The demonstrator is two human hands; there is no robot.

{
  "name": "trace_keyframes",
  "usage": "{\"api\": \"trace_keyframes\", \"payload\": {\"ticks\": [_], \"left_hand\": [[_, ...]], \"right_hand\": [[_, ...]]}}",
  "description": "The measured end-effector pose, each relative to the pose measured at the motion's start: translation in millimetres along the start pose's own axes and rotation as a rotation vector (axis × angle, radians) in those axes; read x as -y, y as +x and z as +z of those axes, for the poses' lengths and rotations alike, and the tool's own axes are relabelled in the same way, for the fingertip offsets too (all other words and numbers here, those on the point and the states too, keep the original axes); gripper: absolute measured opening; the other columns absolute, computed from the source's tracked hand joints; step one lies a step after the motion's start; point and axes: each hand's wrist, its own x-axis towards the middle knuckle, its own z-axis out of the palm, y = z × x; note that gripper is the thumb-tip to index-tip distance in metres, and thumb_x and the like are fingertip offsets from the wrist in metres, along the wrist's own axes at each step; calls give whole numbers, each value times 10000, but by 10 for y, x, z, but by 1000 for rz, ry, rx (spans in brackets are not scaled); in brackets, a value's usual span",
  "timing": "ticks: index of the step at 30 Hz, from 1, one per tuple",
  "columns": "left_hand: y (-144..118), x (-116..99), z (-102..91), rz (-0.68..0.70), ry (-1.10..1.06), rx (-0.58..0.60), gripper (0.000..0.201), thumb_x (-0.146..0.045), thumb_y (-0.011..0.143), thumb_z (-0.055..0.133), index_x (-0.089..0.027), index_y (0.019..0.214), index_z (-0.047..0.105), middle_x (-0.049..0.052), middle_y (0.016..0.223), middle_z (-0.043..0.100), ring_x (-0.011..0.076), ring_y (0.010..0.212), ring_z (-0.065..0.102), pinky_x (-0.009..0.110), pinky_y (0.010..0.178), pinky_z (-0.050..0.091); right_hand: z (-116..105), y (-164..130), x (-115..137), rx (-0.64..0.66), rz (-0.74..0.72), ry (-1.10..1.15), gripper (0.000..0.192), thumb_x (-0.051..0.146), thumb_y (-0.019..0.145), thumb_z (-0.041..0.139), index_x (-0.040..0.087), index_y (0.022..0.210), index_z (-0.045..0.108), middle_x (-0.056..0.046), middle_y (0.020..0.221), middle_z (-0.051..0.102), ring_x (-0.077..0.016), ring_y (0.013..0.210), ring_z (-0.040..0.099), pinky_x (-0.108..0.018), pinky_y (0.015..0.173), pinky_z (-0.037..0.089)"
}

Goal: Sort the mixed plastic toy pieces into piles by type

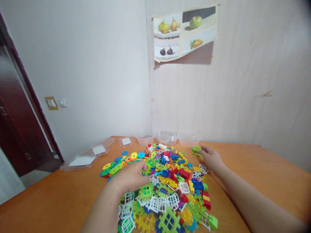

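Observation:
My left hand (133, 176) is over the left side of a mixed heap of plastic building pieces. Its thumb and forefinger are apart, close to a white lattice window piece (154, 180) and a green square piece (145, 191). No held thing shows in it, though the other fingers are partly hidden. My right hand (212, 159) is beyond the heap's right edge. Its fingers are bent at the right side of a small cluster of green notched pieces (195, 150) on the table, pinching the edge of one.
Round notched discs (116, 167) lie at the heap's left. Red bricks (184, 174) and a blue brick (198, 184) lie at its right. Clear plastic boxes (167, 137) stand along the wall. Clear lids (81, 161) lie on the wooden table (48, 207) at left.

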Motion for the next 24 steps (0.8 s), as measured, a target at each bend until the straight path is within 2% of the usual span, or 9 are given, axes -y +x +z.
{"api": "trace_keyframes", "payload": {"ticks": [3, 6, 11, 14, 17, 19, 21, 24], "left_hand": [[16, 26, 19, 24, 39, 66, 308, -317, 638, 668, -248, 932, 610, -13, 737, 653, 171, 601, 571, 244, 509, 279], [52, 52, 31, 38, 60, 85, 282, -257, 659, 613, -247, 940, 605, -16, 787, 660, 162, 630, 573, 237, 503, 281], [94, 1, -23, 94, -38, -40, 169, -202, 691, 526, -216, 843, 600, -8, 767, 635, 152, 674, 554, 234, 552, 333], [96, -108, -48, 115, -186, -113, 109, -228, 712, 532, -203, 805, 584, -12, 750, 604, 137, 660, 520, 234, 583, 362], [101, -226, 1, 90, -378, -119, 108, -271, 739, 549, -203, 821, 564, -29, 704, 553, 123, 614, 482, 228, 550, 354], [110, -291, 70, 79, -493, -82, 114, -275, 745, 563, -202, 832, 555, -37, 693, 532, 117, 604, 474, 221, 534, 351], [120, -341, 144, 76, -588, -37, 128, -296, 755, 585, -200, 830, 546, -38, 703, 529, 111, 604, 474, 215, 534, 361], [129, -386, 211, 52, -696, -1, 254, -439, 794, 608, -201, 865, 552, -27, 757, 560, 122, 649, 527, 224, 581, 414]], "right_hand": [[45, -60, 121, 49, -84, -51, 319, 357, 757, 623, 168, 988, 734, -72, 915, 746, -243, 917, 663, -337, 818, 494], [147, -186, 299, 154, -166, -60, 328, 374, 800, 584, 165, 1009, 726, -58, 910, 744, -226, 862, 671, -333, 798, 498], [296, -516, 673, 368, -297, -62, 287, 377, 842, 574, 188, 991, 732, -30, 888, 747, -208, 837, 674, -312, 755, 514], [302, -808, 949, 547, -478, -159, 314, 327, 907, 506, 215, 1135, 692, -32, 938, 741, -188, 824, 666, -319, 750, 516], [277, -1121, 1206, 654, -717, -287, 437, 305, 875, 590, 270, 1310, 595, -59, 1164, 694, -211, 992, 645, -357, 864, 503], [277, -1292, 1323, 695, -825, -331, 461, 311, 878, 607, 290, 1337, 570, -63, 1209, 669, -215, 1044, 628, -355, 896, 492], [303, -1394, 1374, 715, -890, -327, 371, 281, 916, 558, 268, 1283, 612, -62, 1173, 680, -199, 1046, 626, -327, 899, 486], [366, -1349, 1324, 661, -868, -272, 291, 232, 948, 480, 238, 1166, 674, -50, 1050, 716, -178, 975, 642, -298, 862, 484]]}}
